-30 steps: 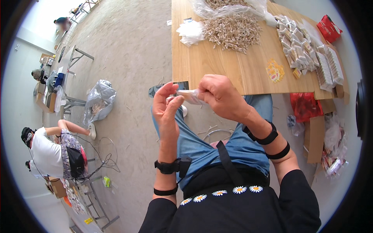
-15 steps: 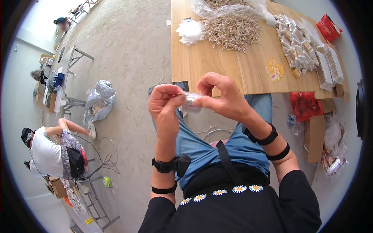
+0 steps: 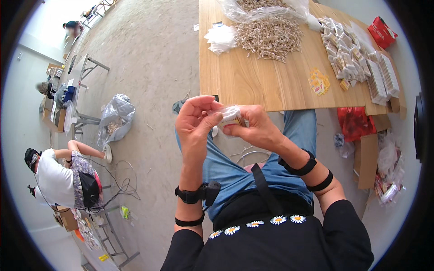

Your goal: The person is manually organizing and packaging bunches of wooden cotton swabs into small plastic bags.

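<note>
Over my lap, just off the table's front edge, I hold a small clear plastic bag with a white, brown and red printed face or contents. My left hand pinches its left edge between thumb and fingers. My right hand grips its right side, thumb in front. Whether the bag is sealed, I cannot tell. On the table ahead lies a heap of cotton swabs, with a stack of clear flat bags to its left. Yellow printed cards lie to the right, nearer me.
Many filled packs are piled at the right of the wooden table, beside white rows of packs and a red bag. A cardboard box stands below. Leftward are a grey plastic sack and a seated person.
My right hand has closed round the bag's right side, its raised fingers now lowered. The bag has turned, so its coloured face shows. My left hand has shifted slightly to the right.
</note>
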Demonstrator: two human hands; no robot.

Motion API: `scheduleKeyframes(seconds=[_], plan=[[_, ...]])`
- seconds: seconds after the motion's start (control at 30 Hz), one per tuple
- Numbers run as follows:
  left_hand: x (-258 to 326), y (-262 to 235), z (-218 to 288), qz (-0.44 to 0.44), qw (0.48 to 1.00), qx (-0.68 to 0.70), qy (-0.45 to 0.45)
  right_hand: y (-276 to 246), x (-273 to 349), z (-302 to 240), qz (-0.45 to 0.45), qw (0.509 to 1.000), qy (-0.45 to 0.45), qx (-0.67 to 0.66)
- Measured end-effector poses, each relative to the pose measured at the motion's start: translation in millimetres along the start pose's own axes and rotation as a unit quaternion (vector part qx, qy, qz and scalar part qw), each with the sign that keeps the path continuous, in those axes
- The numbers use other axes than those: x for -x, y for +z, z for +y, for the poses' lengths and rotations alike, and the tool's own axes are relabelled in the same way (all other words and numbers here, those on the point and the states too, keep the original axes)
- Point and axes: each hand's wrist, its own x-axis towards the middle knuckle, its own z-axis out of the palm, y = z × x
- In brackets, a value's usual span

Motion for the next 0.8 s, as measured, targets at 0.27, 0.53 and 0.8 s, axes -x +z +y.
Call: scheduleKeyframes(seconds=[0.27, 0.53, 0.8], plan=[[0.6, -1.8, -0.7, -0.026, 0.999, -0.041, -0.002, 1.7, 0.2, -2.6, -0.010, 0.999, -0.002, 0.036], [2.7, 1.3, -2.8, 0.032, 0.998, 0.012, 0.045, 0.8, 0.4, -0.3, -0.005, 0.999, -0.013, 0.051], [4.6, 6.5, -6.8, 0.102, 0.994, 0.034, 0.028, 1.7, 8.2, 12.5, 0.046, 0.978, 0.060, -0.194]])
